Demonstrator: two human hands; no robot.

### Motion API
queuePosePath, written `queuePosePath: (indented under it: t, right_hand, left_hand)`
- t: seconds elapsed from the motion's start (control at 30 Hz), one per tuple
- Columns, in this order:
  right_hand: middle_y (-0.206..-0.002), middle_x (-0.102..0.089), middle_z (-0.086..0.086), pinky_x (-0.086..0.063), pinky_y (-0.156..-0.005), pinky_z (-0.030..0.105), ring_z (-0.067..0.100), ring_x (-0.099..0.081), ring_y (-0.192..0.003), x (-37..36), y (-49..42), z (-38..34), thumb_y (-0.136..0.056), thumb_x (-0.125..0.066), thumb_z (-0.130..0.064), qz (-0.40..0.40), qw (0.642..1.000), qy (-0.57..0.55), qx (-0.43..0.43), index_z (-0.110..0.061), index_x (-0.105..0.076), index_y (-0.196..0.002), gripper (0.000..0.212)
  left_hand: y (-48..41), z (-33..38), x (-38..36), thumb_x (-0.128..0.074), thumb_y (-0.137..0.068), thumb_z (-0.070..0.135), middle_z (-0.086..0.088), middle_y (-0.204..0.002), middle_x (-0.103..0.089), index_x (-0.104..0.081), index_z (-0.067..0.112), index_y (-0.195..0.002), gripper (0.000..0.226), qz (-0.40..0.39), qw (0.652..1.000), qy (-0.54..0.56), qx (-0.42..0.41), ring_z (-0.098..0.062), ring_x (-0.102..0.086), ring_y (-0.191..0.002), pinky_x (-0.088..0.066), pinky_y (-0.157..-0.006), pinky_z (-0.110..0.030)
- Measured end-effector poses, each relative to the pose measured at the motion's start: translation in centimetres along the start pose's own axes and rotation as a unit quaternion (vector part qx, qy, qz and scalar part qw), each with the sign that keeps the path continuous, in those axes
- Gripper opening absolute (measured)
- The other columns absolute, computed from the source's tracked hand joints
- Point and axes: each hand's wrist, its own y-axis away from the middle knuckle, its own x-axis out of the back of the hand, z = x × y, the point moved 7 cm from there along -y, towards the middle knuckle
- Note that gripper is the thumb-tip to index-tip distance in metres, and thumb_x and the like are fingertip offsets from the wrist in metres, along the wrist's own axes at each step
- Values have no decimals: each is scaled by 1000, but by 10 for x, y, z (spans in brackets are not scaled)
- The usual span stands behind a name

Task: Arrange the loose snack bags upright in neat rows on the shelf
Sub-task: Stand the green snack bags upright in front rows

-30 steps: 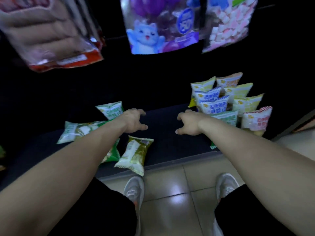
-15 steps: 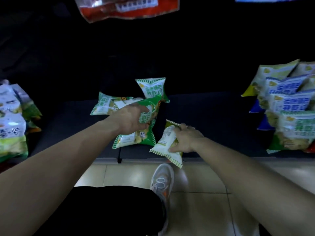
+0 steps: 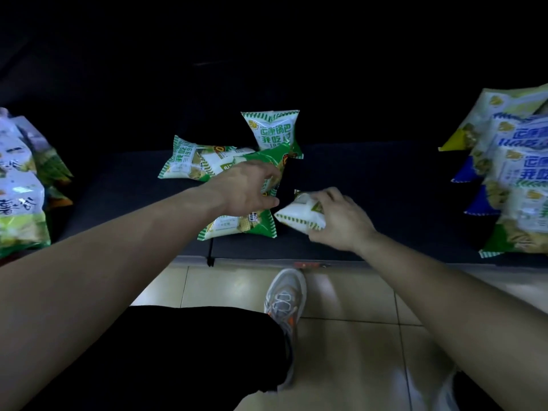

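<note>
Far left: stacked bags (image 3: 17, 185) already shelved. Middle is still loose: one flat green bag (image 3: 185, 158), one upright green bag (image 3: 272, 130) at the back, and a big green bag (image 3: 240, 225) under my left hand (image 3: 246, 188). Fingers and thumb curl onto it; looks like a grip, but blur hides the contact. Right hand (image 3: 341, 218) clamps the small pale bag (image 3: 299, 213) just above the shelf (image 3: 385, 203) front. Far right: finished rows (image 3: 516, 173). About four bags left. Versus half a second ago: pale bag is off the shelf lip and turned sideways; left hand barely moved.
</note>
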Motion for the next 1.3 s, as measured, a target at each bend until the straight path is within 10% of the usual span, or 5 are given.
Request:
queuePosePath:
  t: [0.4, 0.6, 0.73, 1.07, 1.3]
  right_hand:
    - [-147, -42, 1, -51, -86, 47, 34, -48, -117, 56, -20, 7, -103, -42, -24, 116, 990, 76, 24, -25, -39, -148, 46]
    - [-142, -44, 3, -49, -87, 45, 30, -49, -119, 62, -40, 22, -76, -54, -74, 27, 995, 97, 5, -35, -24, -148, 87]
    - [-132, -54, 3, -48, -80, 39, 28, -57, -112, 78, -46, 28, -80, -75, -46, 12, 990, 142, -3, -38, -28, -146, 82]
    - [-104, -59, -7, -51, -76, 36, 15, -56, -92, 197, 44, 27, -58, -88, -58, -36, 994, 96, -40, -31, -50, -133, 88]
    - [-128, -59, -5, -50, -80, 37, 17, -56, -105, 232, 125, 61, -59, -85, -62, 27, 994, 70, -78, -34, -46, -138, 93]
  left_hand:
    - [-12, 12, 5, -64, -88, 47, -1, -142, -46, -43, 27, -142, 61, 22, 999, 24, 3, -20, -49, -124, -38, -91, -27]
    - [-21, 12, 6, -64, -88, 47, -2, -143, -45, -43, 29, -141, 60, 23, 999, 25, 9, -20, -50, -122, -42, -94, -31]
    - [-26, 17, 11, -68, -87, 44, -1, -141, -47, -43, 27, -142, 63, 28, 999, 35, 1, -18, -51, -121, -42, -89, -28]
    - [-28, 118, 55, -83, -67, 53, 3, -141, -45, -35, 28, -146, 96, 106, 988, 68, -84, -17, -47, -124, -43, -101, -37]
    - [-44, 210, 54, -87, -53, 58, 12, -95, -63, -59, 31, -118, 76, 62, 988, 68, -128, -10, -59, -88, -49, -70, -29]
